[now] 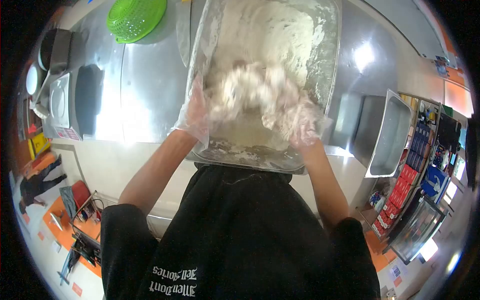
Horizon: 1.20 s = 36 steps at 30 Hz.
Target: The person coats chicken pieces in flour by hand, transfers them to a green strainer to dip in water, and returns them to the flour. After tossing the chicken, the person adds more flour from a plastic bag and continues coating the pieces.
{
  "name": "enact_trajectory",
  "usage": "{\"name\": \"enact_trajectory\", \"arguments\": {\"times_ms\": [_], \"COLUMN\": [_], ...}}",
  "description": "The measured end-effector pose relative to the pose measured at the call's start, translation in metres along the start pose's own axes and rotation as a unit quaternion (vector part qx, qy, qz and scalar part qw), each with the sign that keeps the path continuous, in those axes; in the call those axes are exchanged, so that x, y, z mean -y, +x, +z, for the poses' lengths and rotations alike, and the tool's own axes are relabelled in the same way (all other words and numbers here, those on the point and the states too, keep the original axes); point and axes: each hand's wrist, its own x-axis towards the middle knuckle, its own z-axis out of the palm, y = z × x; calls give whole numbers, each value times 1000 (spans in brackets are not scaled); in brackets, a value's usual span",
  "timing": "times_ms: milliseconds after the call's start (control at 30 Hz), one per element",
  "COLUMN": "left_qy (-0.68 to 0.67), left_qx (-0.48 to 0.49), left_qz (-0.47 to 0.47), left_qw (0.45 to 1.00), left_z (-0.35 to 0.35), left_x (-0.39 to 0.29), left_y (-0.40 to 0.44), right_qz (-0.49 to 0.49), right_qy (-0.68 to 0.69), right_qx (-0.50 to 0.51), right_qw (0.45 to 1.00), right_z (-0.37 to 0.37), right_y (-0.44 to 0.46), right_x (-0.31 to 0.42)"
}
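A deep metal pan (196, 55) stands in front of me, holding white flour (270, 25). Across its middle, several lumpy flour-coated pieces (245, 87) form a blurred arch between my hands; their exact kind is unclear. My left hand (196, 112), in a clear plastic glove, is inside the pan's left side against the pieces. At the right end of the pile, my right hand (304, 122), gloved too and dusted with flour, touches the pieces. Motion blur and flour hide the fingers of both hands.
A green colander (135, 20) and a broad metal blade (183, 32) lie left of the pan on the steel counter (150, 90). A scale (61, 105) sits farther left. At the right edge is an empty steel container (387, 135). A person's dark-clothed legs (45, 182) show far left.
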Motion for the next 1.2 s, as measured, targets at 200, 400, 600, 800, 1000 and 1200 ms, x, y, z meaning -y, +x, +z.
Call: {"name": "enact_trajectory", "arguments": {"times_ms": [200,400,600,800,1000,1200], "left_qy": [611,618,356,557,596,729], "left_qx": [96,115,79,-28,-104,-120], "left_qz": [137,160,154,319,404,461], "left_qw": [774,761,918,766,686,492], "left_z": [-17,11,16,27,36,6], "left_x": [28,69,-17,-54,-27,41], "left_y": [12,26,47,151,135,97], "right_qz": [7,123,-438,-244,-432,-352], "right_qy": [-339,13,-592,-681,-539,-662], "right_qx": [5,-4,-109,-86,48,-23], "right_qw": [941,992,668,685,721,661], "right_z": [-71,24,-41,-7,-40,-8], "right_y": [49,49,79,132,96,145], "right_x": [-73,-96,-42,0,-41,81]}}
